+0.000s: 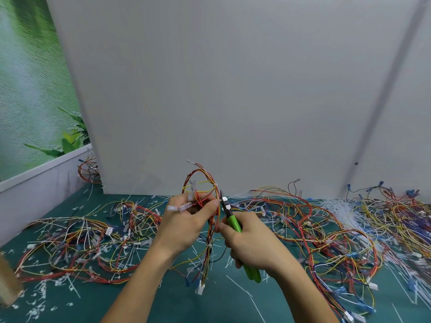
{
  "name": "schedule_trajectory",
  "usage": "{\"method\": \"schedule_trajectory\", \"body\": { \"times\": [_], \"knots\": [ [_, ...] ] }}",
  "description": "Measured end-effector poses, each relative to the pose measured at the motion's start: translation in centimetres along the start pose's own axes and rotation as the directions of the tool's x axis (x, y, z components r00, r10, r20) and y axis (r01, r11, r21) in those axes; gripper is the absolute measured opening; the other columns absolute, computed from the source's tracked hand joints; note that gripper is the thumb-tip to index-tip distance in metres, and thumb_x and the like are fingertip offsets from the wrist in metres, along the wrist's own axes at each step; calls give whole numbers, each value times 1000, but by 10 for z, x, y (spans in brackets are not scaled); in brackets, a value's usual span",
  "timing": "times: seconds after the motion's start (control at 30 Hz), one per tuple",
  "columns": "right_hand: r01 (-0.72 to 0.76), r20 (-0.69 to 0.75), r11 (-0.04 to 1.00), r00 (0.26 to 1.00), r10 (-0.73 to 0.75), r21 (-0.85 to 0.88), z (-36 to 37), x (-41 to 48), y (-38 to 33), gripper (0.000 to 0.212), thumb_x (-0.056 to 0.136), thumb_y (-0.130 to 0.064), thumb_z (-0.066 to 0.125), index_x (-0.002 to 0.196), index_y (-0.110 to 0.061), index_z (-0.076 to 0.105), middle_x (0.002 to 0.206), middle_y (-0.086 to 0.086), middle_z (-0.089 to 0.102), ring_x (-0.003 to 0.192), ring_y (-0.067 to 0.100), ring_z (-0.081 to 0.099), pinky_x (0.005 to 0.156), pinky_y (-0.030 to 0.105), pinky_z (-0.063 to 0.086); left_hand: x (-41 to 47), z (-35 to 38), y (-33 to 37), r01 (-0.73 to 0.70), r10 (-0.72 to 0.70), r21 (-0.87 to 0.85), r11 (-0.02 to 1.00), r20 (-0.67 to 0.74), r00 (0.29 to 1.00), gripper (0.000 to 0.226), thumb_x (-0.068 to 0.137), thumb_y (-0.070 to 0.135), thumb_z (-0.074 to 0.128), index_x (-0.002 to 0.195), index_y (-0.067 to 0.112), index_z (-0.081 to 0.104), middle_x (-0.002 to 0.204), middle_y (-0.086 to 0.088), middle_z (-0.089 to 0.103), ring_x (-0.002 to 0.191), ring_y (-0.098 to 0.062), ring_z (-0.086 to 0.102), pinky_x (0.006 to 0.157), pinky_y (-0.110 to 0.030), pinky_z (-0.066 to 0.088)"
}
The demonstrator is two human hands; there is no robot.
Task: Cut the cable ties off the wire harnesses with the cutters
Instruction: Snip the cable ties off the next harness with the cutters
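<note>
My left hand [186, 222] grips a wire harness [201, 183] of red, yellow and orange wires, lifted above the green table [177, 299]. The harness loops up past my fingers, and its tail hangs down to a white connector [200, 289]. My right hand [251, 241] holds green-handled cutters [233, 222]. Their dark jaws point up and sit right beside the wires at my left thumb. A white cable tie [210, 245] wraps the hanging wires below my left hand.
Tangled harnesses [81, 243] cover the table on the left, and more harnesses [338, 229] on the right. Cut tie pieces [39, 306] litter the front left. A bundle of white cable ties [338, 208] lies far right. A grey panel [233, 89] stands behind.
</note>
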State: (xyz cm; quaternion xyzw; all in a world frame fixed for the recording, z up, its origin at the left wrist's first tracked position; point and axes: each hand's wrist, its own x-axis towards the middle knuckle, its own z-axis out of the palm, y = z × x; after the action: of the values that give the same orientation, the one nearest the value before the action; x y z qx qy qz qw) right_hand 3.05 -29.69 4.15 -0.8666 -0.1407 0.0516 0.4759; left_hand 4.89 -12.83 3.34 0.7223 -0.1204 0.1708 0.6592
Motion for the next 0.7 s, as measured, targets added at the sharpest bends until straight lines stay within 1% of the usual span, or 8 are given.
{"method": "schedule_trajectory", "body": {
  "times": [0.1,0.13,0.23,0.33,0.43,0.53,0.6,0.7],
  "knots": [
    [23,-23,999,999,-24,-46,0,1,2,22,105,-28,52,88,-26,65,59,-6,51,52,17,50,55,38,52,0,0,0,-9,9,9,1000,-3,1000,6,88,14,76,86,19,77,73,-4,75,63,-19,72,62,-18,55],
    [25,-22,999,999,-26,-46,1,1,2,22,105,-28,52,87,-27,65,58,-6,51,52,17,50,55,38,51,0,0,0,-10,10,15,1000,1,1000,5,88,15,76,86,19,77,73,-4,75,64,-19,72,62,-18,55],
    [22,-13,1000,1000,-22,-8,1,2,3,21,105,-29,54,90,-19,65,64,2,52,52,18,53,51,33,53,0,0,0,-6,6,10,1000,2,1000,3,89,14,75,88,17,76,74,-4,75,64,-17,72,62,-17,54],
    [18,5,999,1000,-18,43,2,2,4,23,104,-31,56,92,-13,62,70,8,55,52,18,58,52,29,55,0,0,1,0,0,-17,1000,-11,1000,5,89,12,74,88,16,76,74,-5,75,63,-17,72,61,-17,54],
    [20,19,999,1000,-21,47,2,2,4,22,102,-30,57,89,-13,60,67,5,57,51,16,60,54,29,57,0,0,1,8,-8,-26,1000,-23,1000,5,89,11,75,89,16,76,74,-4,76,64,-17,72,62,-16,54],
    [17,24,999,1000,-18,39,2,3,4,23,102,-31,56,91,-11,60,65,4,57,51,17,62,56,34,60,1,-1,0,9,-10,-11,1000,-22,1000,3,89,13,75,91,16,76,75,-3,76,65,-16,72,62,-16,53],
    [19,12,999,1000,-19,28,2,2,4,23,103,-31,55,94,-11,62,66,5,55,50,18,60,53,36,60,1,-1,0,12,-12,-13,1000,-22,1000,3,89,14,75,91,16,76,75,-3,76,64,-15,72,61,-16,53],
    [26,-12,1000,1000,-26,3,2,2,4,21,104,-30,53,93,-17,65,64,3,52,50,18,54,48,33,56,1,-2,0,10,-10,-14,1000,-19,1000,3,89,14,75,91,16,76,73,-3,76,60,-11,70,57,-13,51]
  ]
}}
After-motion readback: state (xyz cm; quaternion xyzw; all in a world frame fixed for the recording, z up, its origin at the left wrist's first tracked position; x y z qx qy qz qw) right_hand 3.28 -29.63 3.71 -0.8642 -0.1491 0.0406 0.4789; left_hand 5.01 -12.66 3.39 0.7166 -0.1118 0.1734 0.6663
